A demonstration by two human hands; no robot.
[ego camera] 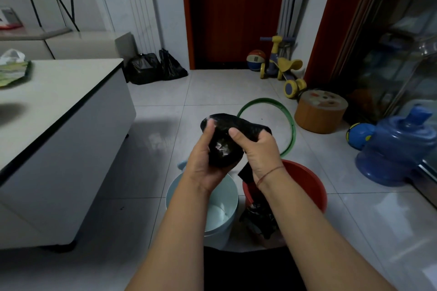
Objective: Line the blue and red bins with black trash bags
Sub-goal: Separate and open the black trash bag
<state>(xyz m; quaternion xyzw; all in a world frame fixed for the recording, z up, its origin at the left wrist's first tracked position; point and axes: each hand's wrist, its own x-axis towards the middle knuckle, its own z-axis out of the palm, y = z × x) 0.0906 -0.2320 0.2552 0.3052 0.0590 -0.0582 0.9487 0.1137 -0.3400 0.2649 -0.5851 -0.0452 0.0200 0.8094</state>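
Head view: bag wad held above both bins
Wad of black trash bags point(224, 142) is gripped from both sides, left hand point(203, 163) cupping it, right hand point(259, 149) curled round it; a loose bag point(257, 217) hangs by the red bin point(305, 179), blue bin point(230, 198) alongside. Best to part one bag cleanly and find its mouth before spreading

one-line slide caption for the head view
Above the unlined blue bin and the red bin, left hand and right hand grip a wad of black trash bags
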